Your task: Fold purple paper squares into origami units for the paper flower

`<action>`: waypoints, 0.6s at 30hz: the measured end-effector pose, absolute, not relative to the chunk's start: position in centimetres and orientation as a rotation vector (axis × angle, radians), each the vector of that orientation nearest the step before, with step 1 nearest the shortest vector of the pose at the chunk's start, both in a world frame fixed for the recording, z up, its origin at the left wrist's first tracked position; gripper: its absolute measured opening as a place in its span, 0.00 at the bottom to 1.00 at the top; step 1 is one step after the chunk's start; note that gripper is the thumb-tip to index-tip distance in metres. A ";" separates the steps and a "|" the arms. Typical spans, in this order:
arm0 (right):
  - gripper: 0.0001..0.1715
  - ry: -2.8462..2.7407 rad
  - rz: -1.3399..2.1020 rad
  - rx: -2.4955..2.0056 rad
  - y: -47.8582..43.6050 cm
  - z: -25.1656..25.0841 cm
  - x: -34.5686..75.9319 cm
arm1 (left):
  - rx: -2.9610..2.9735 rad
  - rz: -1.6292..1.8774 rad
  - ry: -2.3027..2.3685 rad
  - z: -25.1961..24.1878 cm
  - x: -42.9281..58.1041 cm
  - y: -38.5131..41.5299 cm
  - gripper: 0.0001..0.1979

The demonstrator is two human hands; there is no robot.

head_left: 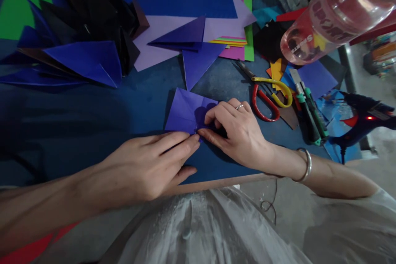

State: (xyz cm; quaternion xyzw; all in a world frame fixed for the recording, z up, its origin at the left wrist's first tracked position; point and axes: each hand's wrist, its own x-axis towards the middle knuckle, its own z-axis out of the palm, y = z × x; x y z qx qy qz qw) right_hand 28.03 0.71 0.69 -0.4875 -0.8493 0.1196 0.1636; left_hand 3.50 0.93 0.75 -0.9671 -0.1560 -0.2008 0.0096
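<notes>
A purple sheet of paper (185, 111) lies part-folded on the blue table (139, 103) in front of me. My left hand (148, 165) rests on the table with its fingers stretched out, fingertips pressing the paper's near edge. My right hand (235, 128), with a ring and a bracelet, has its fingers curled down on the paper's right side, thumb meeting my left fingertips. Both hands press the same fold.
Folded blue and black paper cones (80, 37) pile at the back left. Two purple folded triangles (192, 45) and coloured sheets (235, 45) lie behind. Scissors (269, 95), a utility knife (309, 111), a glue gun (361, 119) and a clear bottle (334, 12) sit on the right.
</notes>
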 end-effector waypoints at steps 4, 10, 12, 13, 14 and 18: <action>0.13 -2.407 0.364 -1.401 0.7 0.7 28.2 | -3.000 -0.645 -0.484 0.7 3.6 0.8 0.15; 0.11 -2.425 0.396 -1.405 0.7 0.8 28.7 | -3.011 -0.661 -0.537 0.1 3.3 0.5 0.14; 0.10 -2.444 0.401 -1.400 0.7 0.9 28.8 | -3.024 -0.642 -0.552 0.2 3.3 0.5 0.14; 0.10 -2.453 0.399 -1.395 0.7 0.9 28.9 | -3.026 -0.632 -0.555 0.3 3.3 0.6 0.15; 0.10 -2.463 0.395 -1.387 0.7 0.9 28.9 | -3.028 -0.620 -0.555 0.4 3.4 0.6 0.15; 0.10 -2.481 0.390 -1.376 0.7 0.7 29.1 | -3.022 -0.610 -0.552 0.9 3.6 0.8 0.15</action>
